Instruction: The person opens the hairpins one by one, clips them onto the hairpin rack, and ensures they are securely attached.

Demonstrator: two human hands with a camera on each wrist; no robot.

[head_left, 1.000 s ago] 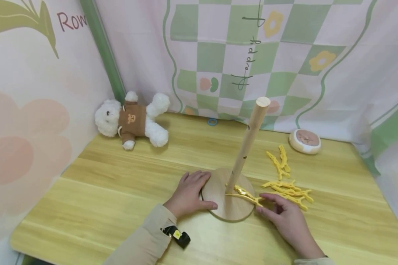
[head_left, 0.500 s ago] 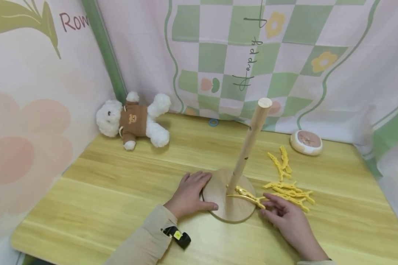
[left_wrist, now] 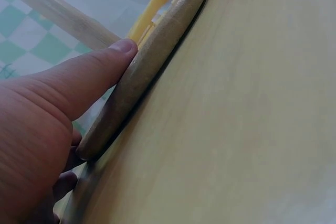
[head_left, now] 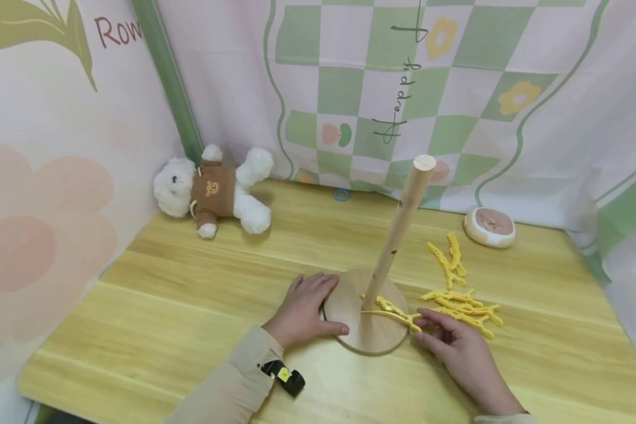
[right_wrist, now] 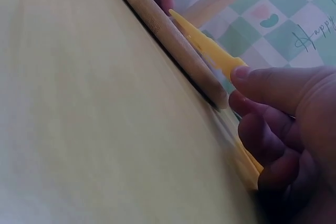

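A wooden stand has a round base (head_left: 368,341) and an upright post (head_left: 397,235) with small holes. My left hand (head_left: 302,315) rests against the left side of this base, fingers relaxed along the rim and thumb (left_wrist: 105,66) lying on its edge. Thumb and fingers of my right hand (head_left: 456,347) pinch the tail of a yellow alligator hair clip (head_left: 403,318). The clip lies low over the base, its jaws spread on either side of the post's foot in the head view. Curled fingers (right_wrist: 262,135) sit below the clip in the right wrist view.
Several more yellow hair clips (head_left: 471,306) lie right of the base, with two farther back (head_left: 450,259). A round white-and-pink device (head_left: 490,227) stands at the back right. A white plush toy (head_left: 217,191) lies at the back left, and a small blue ring (head_left: 341,194) near the curtain.
The right hand and clip shift only very slightly beside the base. The left hand stays at the rim and the other things stay in place.
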